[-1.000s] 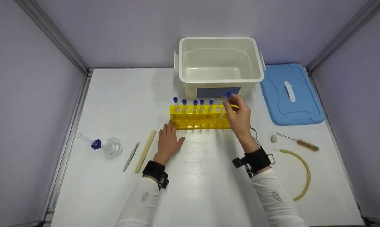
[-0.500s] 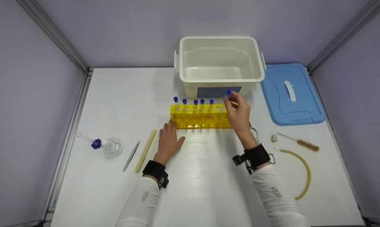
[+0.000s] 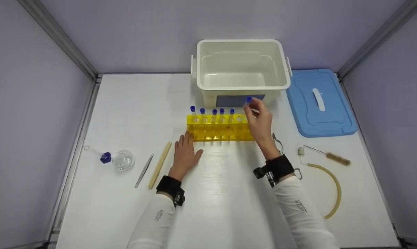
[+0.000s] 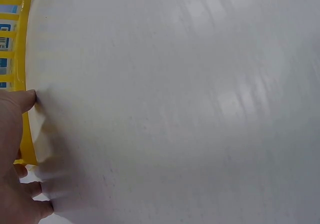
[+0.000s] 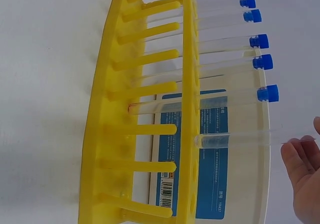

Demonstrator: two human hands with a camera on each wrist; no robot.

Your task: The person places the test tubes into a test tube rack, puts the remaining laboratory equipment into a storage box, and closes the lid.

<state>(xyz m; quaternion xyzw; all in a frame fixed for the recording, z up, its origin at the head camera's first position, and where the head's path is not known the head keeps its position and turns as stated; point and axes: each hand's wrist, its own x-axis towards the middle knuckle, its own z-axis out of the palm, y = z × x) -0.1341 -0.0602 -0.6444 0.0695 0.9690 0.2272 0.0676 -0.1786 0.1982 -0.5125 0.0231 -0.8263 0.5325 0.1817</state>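
Observation:
A yellow test tube rack (image 3: pixel 217 132) stands in front of the white bin. Several blue-capped clear test tubes (image 5: pixel 235 43) stand in its left holes. My right hand (image 3: pixel 262 122) pinches another clear test tube (image 5: pixel 240 140) near its blue cap (image 3: pixel 249 99), above the rack's right part. In the right wrist view this tube's lower end is right at the rack's top plate, level with a hole. My left hand (image 3: pixel 184 157) lies flat on the table with straight fingers, their tips at the rack's left end; the left wrist view shows a fingertip (image 4: pixel 30 98) over the rack's rim.
Behind the rack is the open white bin (image 3: pixel 243 88), with its blue lid (image 3: pixel 321 121) to the right. A flask (image 3: pixel 122 160), tweezers (image 3: pixel 144 171) and a wooden strip (image 3: pixel 160 165) lie left. A tube brush (image 3: pixel 336 158) and rubber hose (image 3: pixel 338 188) lie right.
My right hand has shifted slightly left and up in the head view, and the pinched test tube has risen out of the rack. My left hand has stayed in place.

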